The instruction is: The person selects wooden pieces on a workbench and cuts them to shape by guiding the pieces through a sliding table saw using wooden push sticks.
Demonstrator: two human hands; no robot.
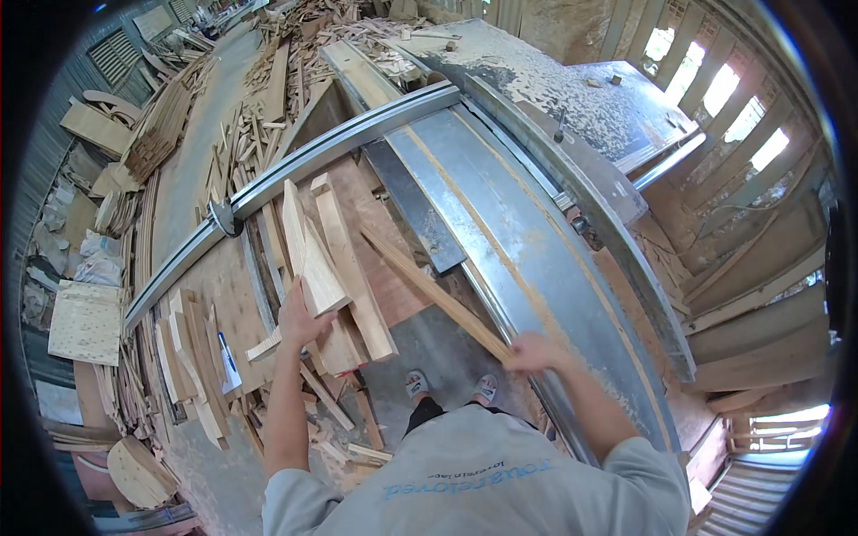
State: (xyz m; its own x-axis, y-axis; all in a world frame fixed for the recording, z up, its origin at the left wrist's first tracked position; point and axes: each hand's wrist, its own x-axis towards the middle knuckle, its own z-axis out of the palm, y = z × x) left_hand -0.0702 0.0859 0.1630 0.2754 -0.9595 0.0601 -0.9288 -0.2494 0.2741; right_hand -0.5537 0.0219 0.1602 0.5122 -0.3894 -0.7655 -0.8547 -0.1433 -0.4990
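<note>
Left hand [299, 319]: my fingers are clenched round the lower end of a tapered wood offcut [308, 259] — it stands tilted over the plank stack [353, 295].
Right hand [534, 353]: closed around the near end of a thin wood strip [429, 290] — it slants up-left, beside the steel saw table [518, 241].
</note>
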